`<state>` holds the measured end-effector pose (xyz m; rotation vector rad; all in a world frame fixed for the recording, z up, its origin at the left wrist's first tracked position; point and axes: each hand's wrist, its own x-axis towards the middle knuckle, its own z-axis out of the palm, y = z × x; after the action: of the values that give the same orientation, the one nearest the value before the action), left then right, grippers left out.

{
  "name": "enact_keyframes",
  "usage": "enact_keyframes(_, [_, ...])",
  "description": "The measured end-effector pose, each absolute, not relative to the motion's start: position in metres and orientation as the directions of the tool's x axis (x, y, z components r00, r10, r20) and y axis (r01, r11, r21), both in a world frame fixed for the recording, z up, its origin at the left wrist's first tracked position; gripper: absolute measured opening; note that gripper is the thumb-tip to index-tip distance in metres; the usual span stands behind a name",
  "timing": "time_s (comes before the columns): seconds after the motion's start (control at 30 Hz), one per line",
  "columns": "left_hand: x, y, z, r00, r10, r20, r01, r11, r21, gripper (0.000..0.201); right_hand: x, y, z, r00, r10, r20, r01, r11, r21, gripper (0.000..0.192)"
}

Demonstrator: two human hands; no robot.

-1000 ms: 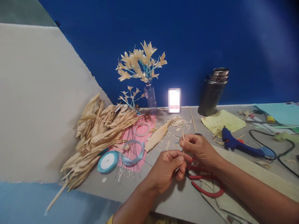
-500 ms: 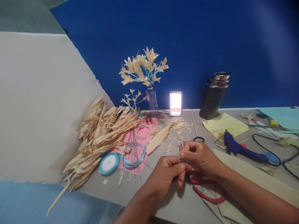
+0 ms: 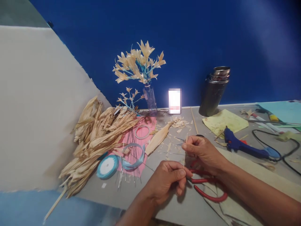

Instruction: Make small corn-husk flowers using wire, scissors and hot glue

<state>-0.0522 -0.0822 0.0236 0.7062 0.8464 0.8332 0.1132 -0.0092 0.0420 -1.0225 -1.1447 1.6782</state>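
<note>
Left hand (image 3: 169, 176) and right hand (image 3: 201, 148) pinch a thin pale strip (image 3: 184, 158) above the table (image 3: 98, 192), toward its front edge; along the back, a bottle (image 3: 150, 98) holds husk flowers (image 3: 138, 61) (the uncapped flask's (image 3: 213, 95) contents are hidden).

Husks (image 3: 94, 138) lie at the left of the table (image 3: 103, 194). Right of them, wires (image 3: 131, 137) and a ribbon loop (image 3: 134, 163) are on a paper sheet (image 3: 143, 168), a spool (image 3: 107, 167) at its front left. Behind, near the wall (image 3: 188, 40), stands a bottle (image 3: 150, 98) with flowers (image 3: 138, 62) in it; a flask (image 3: 213, 94) stands well to the right. A glue gun (image 3: 245, 147) lies before the flask. A strip (image 3: 184, 160) runs between left hand (image 3: 171, 177) and right hand (image 3: 199, 149); pliers (image 3: 208, 181) lie just right of the left hand.
</note>
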Motion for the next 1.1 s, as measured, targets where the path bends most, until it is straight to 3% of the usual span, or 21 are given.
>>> enact_keyframes(0.2, [-0.050, -0.077, 0.023, 0.209, 0.914, -0.349, -0.424, 0.406, 0.810, 0.038, 0.109, -0.016, 0.038, -0.509, 0.817, -0.271, -0.126, -0.382, -0.915, 0.051])
enact_keyframes(0.3, [-0.049, -0.076, 0.023, 0.178, 0.928, -0.328, -0.401, 0.373, 0.837, 0.039, 0.104, -0.023, 0.040, -0.518, 0.796, -0.312, -0.112, -0.425, -0.898, 0.042])
enact_keyframes(0.4, [-0.048, -0.077, 0.023, 0.176, 0.933, -0.314, -0.357, 0.357, 0.863, 0.039, 0.101, -0.027, 0.041, -0.471, 0.837, -0.277, -0.136, -0.380, -0.915, 0.042])
enact_keyframes(0.5, [-0.044, -0.079, 0.023, 0.153, 0.946, -0.285, -0.261, 0.317, 0.912, 0.039, 0.099, -0.028, 0.040, -0.410, 0.864, -0.292, -0.048, -0.340, -0.939, 0.045])
enact_keyframes(0.6, [-0.040, -0.079, 0.023, 0.109, 0.956, -0.272, -0.158, 0.286, 0.945, 0.038, 0.099, -0.029, 0.039, -0.470, 0.835, -0.285, 0.029, -0.308, -0.951, 0.037])
enact_keyframes(0.77, [-0.050, -0.077, 0.023, 0.168, 0.943, -0.289, -0.076, 0.304, 0.950, 0.032, 0.102, -0.028, 0.042, -0.533, 0.825, -0.187, 0.049, -0.191, -0.980, 0.037])
enact_keyframes(0.83, [-0.064, -0.074, 0.028, 0.084, 0.963, -0.257, -0.106, 0.265, 0.958, 0.028, 0.103, -0.028, 0.042, -0.485, 0.860, -0.158, 0.103, -0.123, -0.987, 0.031])
enact_keyframes(0.93, [-0.088, -0.071, 0.042, -0.096, 0.984, -0.150, -0.193, 0.129, 0.973, 0.038, 0.103, -0.028, 0.042, -0.451, 0.883, -0.132, 0.223, -0.032, -0.974, 0.023])
enact_keyframes(1.0, [-0.099, -0.067, 0.050, -0.160, 0.985, -0.065, -0.056, 0.057, 0.997, 0.046, 0.103, -0.029, 0.040, -0.447, 0.890, -0.086, 0.306, 0.062, -0.950, 0.020])
enact_keyframes(1.1, [-0.105, -0.062, 0.057, -0.109, 0.994, -0.019, 0.292, 0.050, 0.955, 0.053, 0.103, -0.031, 0.036, -0.464, 0.884, 0.046, 0.421, 0.266, -0.867, 0.019])
